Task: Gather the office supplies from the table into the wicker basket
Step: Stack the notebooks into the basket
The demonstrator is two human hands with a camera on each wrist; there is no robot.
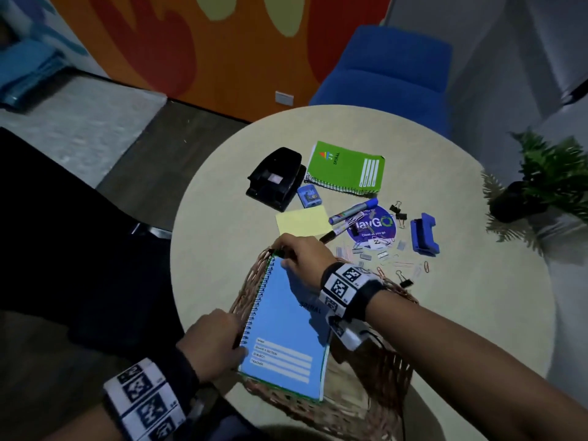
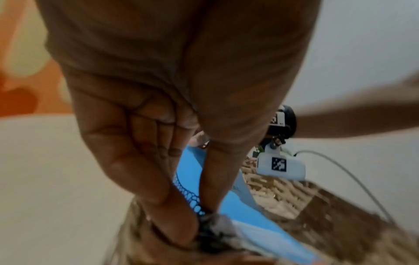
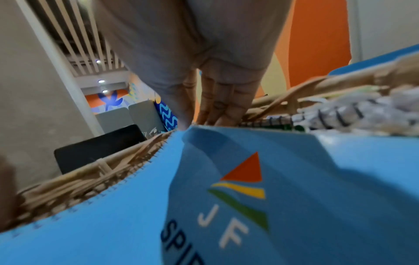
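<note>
A blue spiral notebook (image 1: 286,319) lies tilted across the top of the wicker basket (image 1: 393,370) at the table's near edge. My right hand (image 1: 294,254) grips its far corner, thumb on the cover and fingers over the edge (image 3: 217,114). My left hand (image 1: 219,340) pinches the spiral edge near the basket's left rim; the left wrist view shows thumb and fingers (image 2: 179,224) closed on the wire binding. Still on the table (image 1: 222,218) are a green notebook (image 1: 346,168), black hole punch (image 1: 275,178), yellow sticky pad (image 1: 302,221), markers (image 1: 353,213) and a blue stapler (image 1: 424,233).
Binder clips (image 1: 397,211), paper clips and staples (image 1: 385,259) are scattered right of the basket around a purple round sticker (image 1: 378,226). A small blue box (image 1: 308,195) sits by the punch. A blue armchair (image 1: 385,74) stands behind the table, a potted plant (image 1: 547,179) to the right.
</note>
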